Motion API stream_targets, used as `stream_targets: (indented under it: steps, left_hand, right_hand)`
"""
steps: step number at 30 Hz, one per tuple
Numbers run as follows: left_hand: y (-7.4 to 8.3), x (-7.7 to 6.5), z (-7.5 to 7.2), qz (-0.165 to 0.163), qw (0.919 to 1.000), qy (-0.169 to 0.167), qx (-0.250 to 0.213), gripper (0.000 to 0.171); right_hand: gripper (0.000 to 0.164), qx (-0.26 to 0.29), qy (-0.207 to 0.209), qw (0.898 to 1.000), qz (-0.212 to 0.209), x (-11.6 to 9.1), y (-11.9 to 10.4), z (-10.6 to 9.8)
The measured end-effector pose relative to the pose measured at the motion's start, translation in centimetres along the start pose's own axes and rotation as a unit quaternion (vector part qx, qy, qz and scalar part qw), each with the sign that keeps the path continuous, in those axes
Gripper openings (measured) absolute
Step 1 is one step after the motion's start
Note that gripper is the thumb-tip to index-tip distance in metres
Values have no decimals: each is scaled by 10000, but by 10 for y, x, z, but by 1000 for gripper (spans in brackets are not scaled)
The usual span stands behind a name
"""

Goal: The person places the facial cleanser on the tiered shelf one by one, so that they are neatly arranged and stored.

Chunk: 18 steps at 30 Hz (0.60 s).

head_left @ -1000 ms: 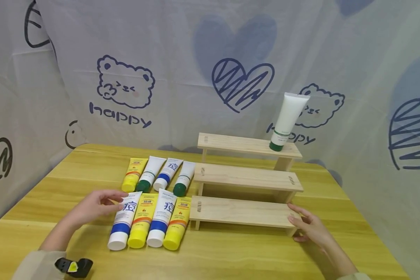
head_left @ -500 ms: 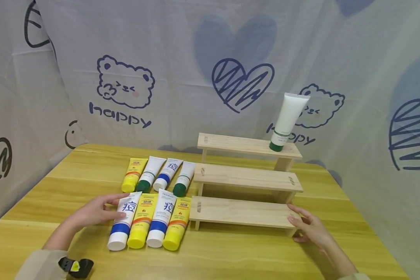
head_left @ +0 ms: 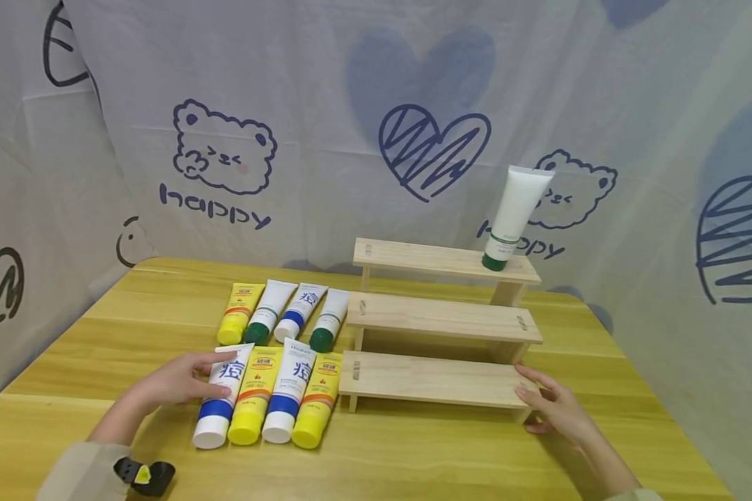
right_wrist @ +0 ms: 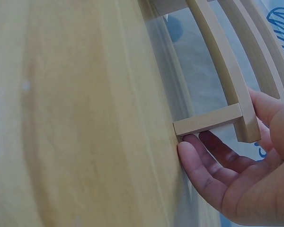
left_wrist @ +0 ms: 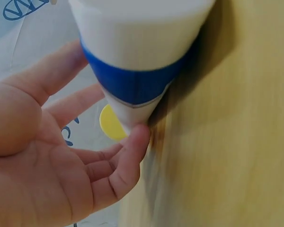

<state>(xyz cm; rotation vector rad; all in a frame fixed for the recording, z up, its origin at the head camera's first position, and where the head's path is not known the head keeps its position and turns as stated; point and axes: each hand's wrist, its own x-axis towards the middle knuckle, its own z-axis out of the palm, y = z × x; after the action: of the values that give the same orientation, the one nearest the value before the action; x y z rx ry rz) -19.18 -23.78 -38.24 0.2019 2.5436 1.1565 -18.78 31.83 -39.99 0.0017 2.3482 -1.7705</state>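
Note:
My left hand (head_left: 174,381) grips a white squeeze tube (head_left: 216,410) with a blue band, lying at the left end of the front row. Its thumb is on one side of the tube; in the left wrist view, fingers (left_wrist: 132,163) curl in at the narrow far part. Over at the right end of a three-step wooden display rack (head_left: 435,379), my right hand (head_left: 559,412) holds the lowest step. The thumb lies on the board's top, while the other fingers (right_wrist: 206,182) bend against the end leg. On the top step a white tube with green cap (head_left: 515,209) stands upright.
Beside the gripped tube lie a yellow tube (head_left: 255,396), another blue-banded tube (head_left: 288,396) and a second yellow tube (head_left: 318,400). Behind them is a back row with a yellow tube (head_left: 241,313) and several white ones. A printed curtain (head_left: 326,139) hangs behind the table (head_left: 413,452).
My left hand has moved right onto the nearest blue-banded tube, its fingers now closed round it. The right hand and the rack have stayed in place.

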Motion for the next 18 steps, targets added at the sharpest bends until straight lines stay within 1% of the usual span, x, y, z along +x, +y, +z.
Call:
stream_targets:
  steps: [6,10,18]
  left_hand:
    - [0,1,2,-340,9989,152,-302,76]
    - [2,1,4,-460,9978,208,-430,74]
    - [5,3,3,-412,9980,183,-443,73]
  right_hand:
    - [54,-5,43,10000,3,0,-1,1]
    - [56,-53,20,10000,-4,0,-1,1]
    - [56,-38,5,10000,-20,1,0,0]
